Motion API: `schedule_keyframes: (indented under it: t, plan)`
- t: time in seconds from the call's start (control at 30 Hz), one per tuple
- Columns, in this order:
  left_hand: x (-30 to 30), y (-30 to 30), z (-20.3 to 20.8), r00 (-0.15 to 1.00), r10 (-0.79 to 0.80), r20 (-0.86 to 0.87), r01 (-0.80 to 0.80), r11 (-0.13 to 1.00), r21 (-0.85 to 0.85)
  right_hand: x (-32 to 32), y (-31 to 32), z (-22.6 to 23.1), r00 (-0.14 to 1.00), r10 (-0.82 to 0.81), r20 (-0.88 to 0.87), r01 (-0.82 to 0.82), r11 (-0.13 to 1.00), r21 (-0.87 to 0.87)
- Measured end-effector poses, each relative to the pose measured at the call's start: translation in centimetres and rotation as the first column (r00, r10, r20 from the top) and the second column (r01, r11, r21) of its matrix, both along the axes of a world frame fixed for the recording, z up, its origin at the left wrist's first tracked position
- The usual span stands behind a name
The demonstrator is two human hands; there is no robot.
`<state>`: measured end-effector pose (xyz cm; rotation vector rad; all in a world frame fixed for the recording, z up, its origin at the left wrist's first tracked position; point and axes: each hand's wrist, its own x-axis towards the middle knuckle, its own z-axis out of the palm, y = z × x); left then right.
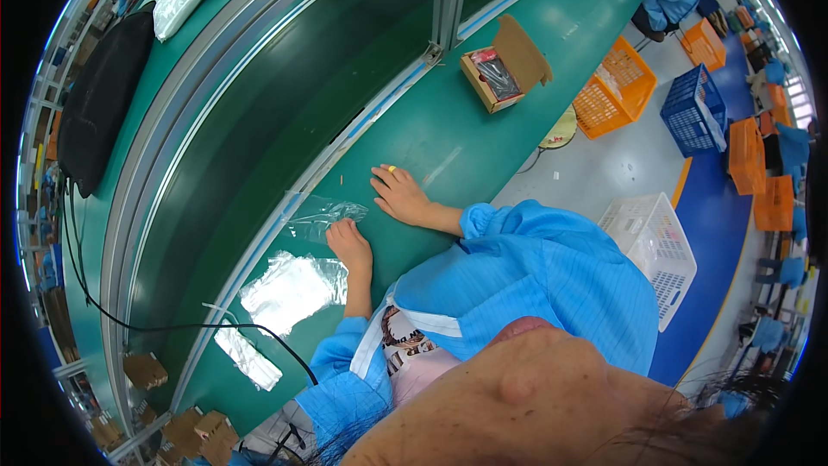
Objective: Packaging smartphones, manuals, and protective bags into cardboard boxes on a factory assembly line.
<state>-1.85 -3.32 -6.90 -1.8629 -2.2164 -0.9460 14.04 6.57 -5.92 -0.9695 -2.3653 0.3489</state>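
My left hand [349, 246] is at the edge of a clear plastic bag [317, 217], its fingers curled and closed on the bag's near corner. The bag lies crinkled on the green worktable, beside the metal edge strip. Palm down on the table, my right hand [404, 196] has its fingers stretched out and holds nothing. A yellow band [392, 169] circles one of its fingers. Just below the left hand, a stack of shiny clear bags [289, 292] rests on the table. A narrower bundle of clear plastic [247, 357] lies further toward the lower left.
An open cardboard box [496, 78] with dark and red contents stands farther along the table. A green conveyor belt [250, 95] runs alongside. A black cable [198, 325] crosses above the table. Orange [614, 91], blue [693, 110] and white [660, 259] crates stand on the floor.
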Motion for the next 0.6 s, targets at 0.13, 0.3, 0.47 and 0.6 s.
schedule_keyframes:
  t: [0.13,0.3,0.47,0.6]
  plan:
    - [-0.2,-0.2,0.0,0.997,0.009,0.077,-0.009,1.000,-0.001,-0.5,0.1,0.0,0.999,-0.005,-0.037,0.004,1.000,-0.027]
    - [-0.5,-0.4,-0.3,0.960,0.055,0.273,-0.065,0.998,0.026,-4.4,-0.8,3.8,0.944,-0.262,-0.199,-0.092,0.371,-0.924]
    - [-0.7,-0.7,-0.2,0.954,0.046,0.297,-0.050,0.999,0.007,-8.0,-1.1,0.6,0.976,-0.152,-0.156,-0.135,0.140,-0.981]
    - [-0.6,-1.0,0.4,0.946,0.021,0.322,-0.030,0.999,0.023,-8.0,-1.3,0.1,0.950,-0.194,-0.243,-0.184,0.278,-0.943]
